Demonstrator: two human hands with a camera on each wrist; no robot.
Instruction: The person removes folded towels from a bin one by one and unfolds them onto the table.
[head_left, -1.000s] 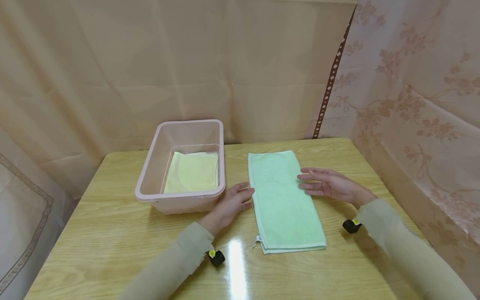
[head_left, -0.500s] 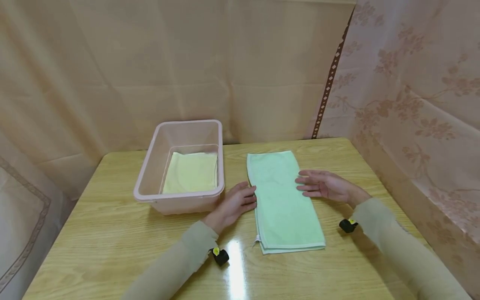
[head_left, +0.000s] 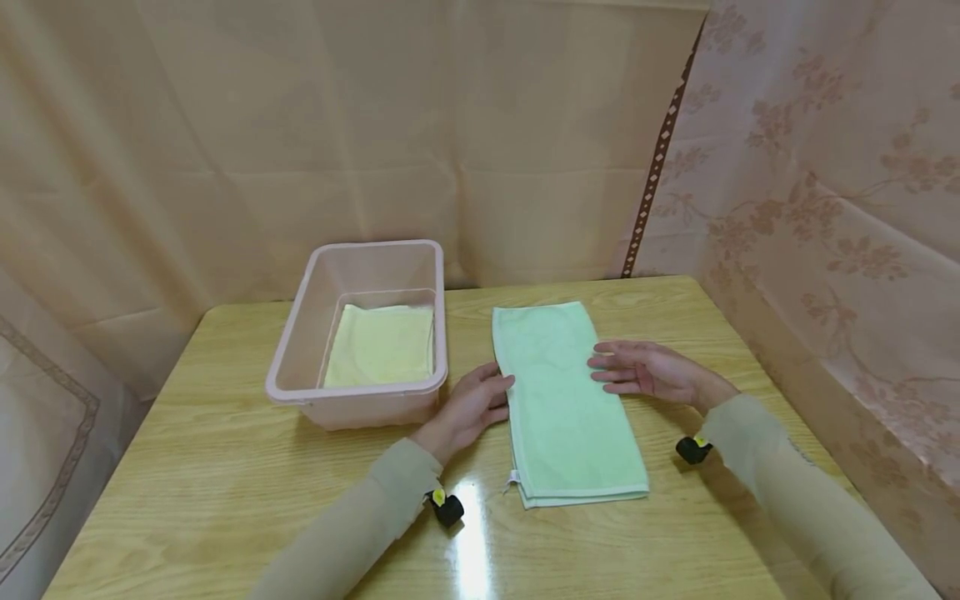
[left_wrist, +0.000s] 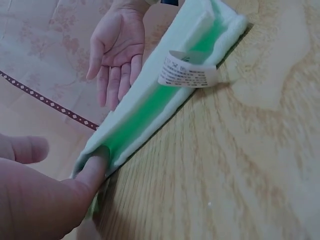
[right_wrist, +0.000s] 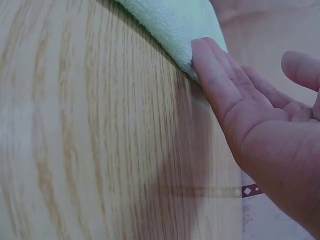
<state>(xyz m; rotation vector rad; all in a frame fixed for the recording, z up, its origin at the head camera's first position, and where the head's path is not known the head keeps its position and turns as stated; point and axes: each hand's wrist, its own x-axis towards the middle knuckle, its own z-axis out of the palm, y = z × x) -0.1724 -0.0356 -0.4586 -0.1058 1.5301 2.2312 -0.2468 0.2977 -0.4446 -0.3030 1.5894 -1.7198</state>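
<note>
A pale green towel (head_left: 570, 417), folded into a long rectangle, lies on the table. My left hand (head_left: 471, 408) is at its left long edge. In the left wrist view, one finger (left_wrist: 94, 167) of that hand reaches between the towel's layers at the edge, and another digit stands apart from the cloth. A white printed tag (left_wrist: 186, 72) sticks out of the same edge. Across the towel, my right hand (head_left: 648, 371) has its fingers extended, palm turned inward. In the right wrist view, its fingertips (right_wrist: 202, 50) are right at the towel's right edge.
Left of the towel stands a pink plastic basin (head_left: 360, 400) with a folded yellow cloth (head_left: 382, 346) inside, close to my left forearm. The wooden table (head_left: 210, 492) ends at beige curtains (head_left: 360, 125) behind and a floral curtain (head_left: 840, 217) at the right.
My left hand has shifted slightly right onto the towel's edge, and my right hand has moved slightly inward. The green towel lies in nearly the same place.
</note>
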